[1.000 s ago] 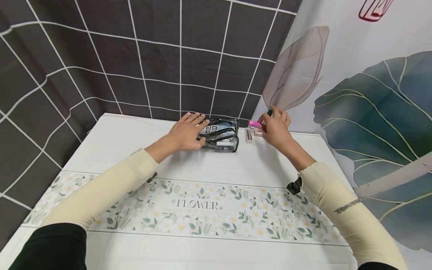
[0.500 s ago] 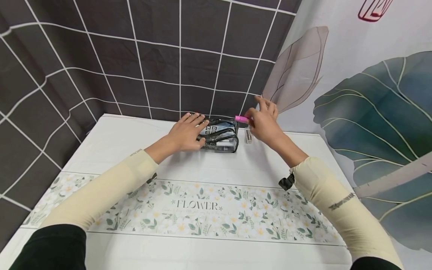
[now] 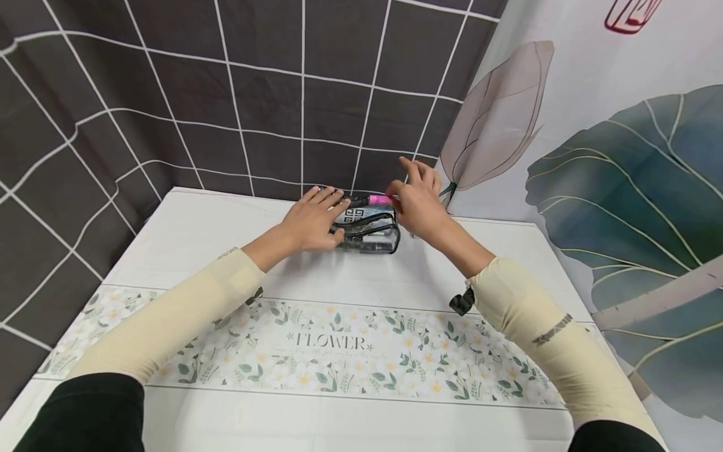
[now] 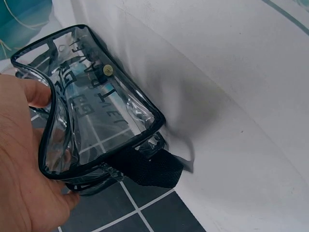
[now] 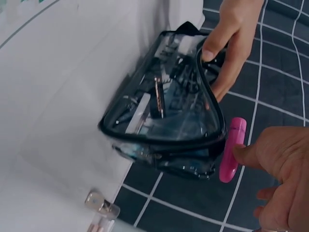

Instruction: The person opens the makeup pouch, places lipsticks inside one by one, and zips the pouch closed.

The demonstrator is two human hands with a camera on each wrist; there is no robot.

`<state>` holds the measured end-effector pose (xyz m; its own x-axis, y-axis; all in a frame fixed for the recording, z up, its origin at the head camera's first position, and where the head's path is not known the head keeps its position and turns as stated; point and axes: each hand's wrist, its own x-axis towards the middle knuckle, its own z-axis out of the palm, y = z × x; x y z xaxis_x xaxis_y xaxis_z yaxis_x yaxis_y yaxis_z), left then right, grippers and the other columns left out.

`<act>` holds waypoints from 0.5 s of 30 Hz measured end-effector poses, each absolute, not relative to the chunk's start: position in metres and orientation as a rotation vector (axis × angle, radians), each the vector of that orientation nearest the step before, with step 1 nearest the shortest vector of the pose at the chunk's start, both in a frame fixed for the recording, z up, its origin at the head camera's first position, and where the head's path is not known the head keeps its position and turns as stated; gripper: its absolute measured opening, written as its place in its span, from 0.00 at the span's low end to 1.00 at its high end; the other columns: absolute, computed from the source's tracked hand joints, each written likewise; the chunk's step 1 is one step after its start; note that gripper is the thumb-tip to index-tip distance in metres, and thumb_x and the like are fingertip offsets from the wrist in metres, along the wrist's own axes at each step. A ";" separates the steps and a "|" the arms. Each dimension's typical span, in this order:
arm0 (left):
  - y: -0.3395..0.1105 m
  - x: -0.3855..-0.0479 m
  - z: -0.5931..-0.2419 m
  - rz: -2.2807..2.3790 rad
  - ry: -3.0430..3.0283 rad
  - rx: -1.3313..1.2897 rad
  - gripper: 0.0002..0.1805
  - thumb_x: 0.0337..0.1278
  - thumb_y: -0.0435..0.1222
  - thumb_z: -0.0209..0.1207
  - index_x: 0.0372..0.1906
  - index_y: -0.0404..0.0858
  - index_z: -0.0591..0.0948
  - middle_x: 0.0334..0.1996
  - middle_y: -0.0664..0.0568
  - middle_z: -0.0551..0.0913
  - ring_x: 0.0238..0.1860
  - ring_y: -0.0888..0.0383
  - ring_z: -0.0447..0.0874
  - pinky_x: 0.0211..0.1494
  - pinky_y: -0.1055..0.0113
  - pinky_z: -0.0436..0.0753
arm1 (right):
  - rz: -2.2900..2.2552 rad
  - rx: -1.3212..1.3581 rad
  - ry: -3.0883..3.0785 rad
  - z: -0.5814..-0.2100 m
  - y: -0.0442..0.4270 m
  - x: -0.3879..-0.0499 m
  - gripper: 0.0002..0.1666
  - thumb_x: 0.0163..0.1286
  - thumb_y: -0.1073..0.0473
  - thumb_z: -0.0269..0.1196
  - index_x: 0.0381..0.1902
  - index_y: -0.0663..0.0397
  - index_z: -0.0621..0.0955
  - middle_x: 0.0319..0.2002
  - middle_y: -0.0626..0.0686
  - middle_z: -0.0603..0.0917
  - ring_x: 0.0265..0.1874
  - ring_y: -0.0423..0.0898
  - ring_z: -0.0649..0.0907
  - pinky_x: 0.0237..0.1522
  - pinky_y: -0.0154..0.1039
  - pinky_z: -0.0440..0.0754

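A clear cosmetic bag point(image 3: 367, 235) with black piping lies at the table's back edge, several small cosmetic items visible through its plastic. My left hand point(image 3: 316, 221) holds the bag at its left side; in the left wrist view the thumb lies against the black-edged opening of the bag point(image 4: 104, 121). With thumb and fingers, my right hand point(image 3: 420, 201) pinches a bright pink cosmetic tube point(image 5: 232, 150) beside the bag's rim. Its rounded end shows in the right wrist view. Part of the tube is hidden by the right hand in the head view.
Small clear tubes with shiny caps point(image 5: 102, 203) lie on the white table point(image 3: 271, 270), right of the bag. A dark grid-patterned cloth point(image 3: 254, 94) hangs right behind the table. A floral strip point(image 3: 333, 351) crosses the tabletop.
My right hand has carried the pink tube leftward from the small tubes to above the back of the bag. The left hand and the bag have stayed in place.
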<state>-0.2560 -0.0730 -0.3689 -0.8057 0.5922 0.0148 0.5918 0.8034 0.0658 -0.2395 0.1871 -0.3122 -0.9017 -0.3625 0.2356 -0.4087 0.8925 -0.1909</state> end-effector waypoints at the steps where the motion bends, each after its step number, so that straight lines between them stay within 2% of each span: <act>1: -0.073 -0.256 -0.369 0.103 2.978 0.979 0.43 0.80 0.53 0.47 0.92 0.41 0.61 0.93 0.42 0.58 0.95 0.41 0.49 0.99 0.45 0.43 | 0.348 0.601 -2.863 -0.312 0.185 -0.240 0.11 0.82 0.66 0.66 0.55 0.61 0.91 0.90 0.70 0.57 0.88 0.75 0.54 0.88 0.78 0.45; 15: -0.073 -0.255 -0.368 0.101 2.985 0.976 0.43 0.79 0.53 0.48 0.92 0.40 0.62 0.93 0.42 0.58 0.95 0.41 0.51 0.99 0.45 0.44 | 0.284 0.672 -2.910 -0.313 0.158 -0.241 0.11 0.82 0.63 0.68 0.56 0.59 0.92 0.91 0.70 0.57 0.88 0.74 0.54 0.89 0.80 0.46</act>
